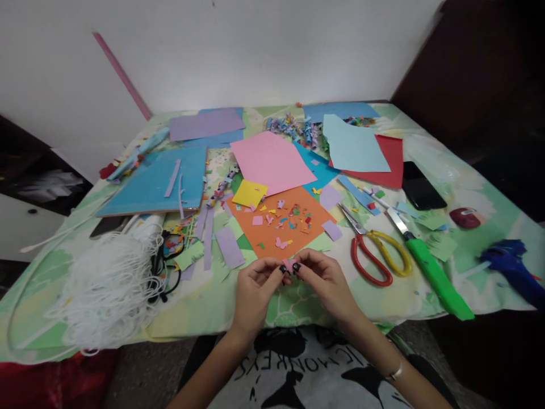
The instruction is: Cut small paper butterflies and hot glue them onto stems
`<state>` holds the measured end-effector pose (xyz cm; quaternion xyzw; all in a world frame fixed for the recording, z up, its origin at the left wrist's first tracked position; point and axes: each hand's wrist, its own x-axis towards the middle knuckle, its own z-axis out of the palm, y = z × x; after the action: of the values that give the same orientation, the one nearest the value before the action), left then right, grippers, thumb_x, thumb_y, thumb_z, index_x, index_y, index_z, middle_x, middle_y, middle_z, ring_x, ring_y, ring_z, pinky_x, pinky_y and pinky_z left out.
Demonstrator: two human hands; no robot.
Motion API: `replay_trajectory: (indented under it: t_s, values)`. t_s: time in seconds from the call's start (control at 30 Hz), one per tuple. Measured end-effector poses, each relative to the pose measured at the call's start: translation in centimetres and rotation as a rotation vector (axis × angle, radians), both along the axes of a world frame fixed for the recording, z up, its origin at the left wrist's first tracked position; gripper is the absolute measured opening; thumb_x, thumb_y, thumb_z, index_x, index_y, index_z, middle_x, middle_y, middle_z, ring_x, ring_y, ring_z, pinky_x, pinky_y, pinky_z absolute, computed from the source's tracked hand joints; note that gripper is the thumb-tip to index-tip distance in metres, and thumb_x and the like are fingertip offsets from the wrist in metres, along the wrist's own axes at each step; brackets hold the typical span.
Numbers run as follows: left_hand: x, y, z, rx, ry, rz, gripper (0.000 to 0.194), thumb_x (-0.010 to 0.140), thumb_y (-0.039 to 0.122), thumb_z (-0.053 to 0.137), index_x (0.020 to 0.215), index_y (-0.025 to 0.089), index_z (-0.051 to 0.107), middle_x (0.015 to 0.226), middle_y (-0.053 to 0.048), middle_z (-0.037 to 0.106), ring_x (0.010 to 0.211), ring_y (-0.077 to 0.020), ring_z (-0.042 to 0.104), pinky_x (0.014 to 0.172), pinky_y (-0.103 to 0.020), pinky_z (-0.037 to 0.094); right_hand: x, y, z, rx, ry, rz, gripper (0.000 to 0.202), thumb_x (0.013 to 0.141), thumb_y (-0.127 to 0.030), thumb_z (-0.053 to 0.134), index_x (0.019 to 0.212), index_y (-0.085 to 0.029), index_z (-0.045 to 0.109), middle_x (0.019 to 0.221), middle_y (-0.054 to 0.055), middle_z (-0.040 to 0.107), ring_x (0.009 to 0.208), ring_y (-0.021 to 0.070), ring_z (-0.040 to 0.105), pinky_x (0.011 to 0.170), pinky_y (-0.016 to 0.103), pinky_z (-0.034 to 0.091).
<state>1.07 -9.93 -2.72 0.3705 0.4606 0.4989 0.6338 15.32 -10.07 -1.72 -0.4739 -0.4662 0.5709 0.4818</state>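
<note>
Near the table's front edge, my left hand and my right hand meet, thumbs and fingers pinched together. Between them is a small pink piece of paper, mostly covered by my fingertips; its shape is hard to make out. Just beyond lies an orange sheet strewn with tiny coloured paper cutouts, among them a pink paper butterfly. A yellow paper square and a large pink sheet overlap its far side. Scissors with one red and one yellow handle lie right of my right hand, blades spread.
On the right lie a green-handled knife, a black phone and a blue glue gun. White cord is heaped at the left, near a blue folder. Curled paper strips sit at the back.
</note>
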Motion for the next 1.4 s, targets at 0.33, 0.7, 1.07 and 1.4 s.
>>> replay_trajectory:
  t_s: [0.33,0.7,1.07,1.4]
  values:
    - [-1.7,0.1,0.5,0.085,0.391,-0.06,0.006,0.068,0.021,0.062,0.067,0.015,0.062,0.061,0.001,0.061,0.056,-0.01,0.057,0.056,-0.019,0.046,0.8,-0.9,-0.7,0.003,-0.221,0.063,0.016,0.081,-0.029,0.055,0.071,-0.017,0.056,0.062,-0.002,0.047,0.057,0.0101,0.042,0.053,0.023,0.034]
    - [-11.5,1.9,0.2,0.107,1.081,0.124,0.023,0.069,0.041,0.062,0.073,0.019,0.065,0.064,0.001,0.064,0.056,-0.0141,0.057,0.054,-0.024,0.044,5.5,-2.2,-1.4,0.067,-0.552,-0.179,0.021,0.084,-0.035,0.054,0.073,-0.017,0.057,0.063,0.0,0.053,0.056,0.0118,0.048,0.05,0.024,0.038]
    - [-11.3,2.2,1.6,0.382,1.366,0.118,0.021,0.079,0.031,0.057,0.096,0.019,0.062,0.076,0.0,0.063,0.058,-0.0132,0.055,0.061,-0.027,0.043,11.0,5.0,-1.7,0.459,-1.253,0.013,0.051,0.076,-0.007,0.045,0.124,-0.018,0.057,0.126,0.014,0.056,0.116,0.0301,0.05,0.095,0.048,0.044]
    - [-6.9,3.5,2.3,0.589,1.182,-0.159,0.015,0.083,0.019,0.052,0.095,0.018,0.062,0.085,-0.002,0.06,0.059,-0.0101,0.053,0.06,-0.025,0.043,10.9,6.8,-1.6,0.516,-1.223,0.198,0.032,0.082,-0.007,0.045,0.099,-0.018,0.069,0.099,0.01,0.066,0.091,0.0236,0.06,0.08,0.04,0.052]
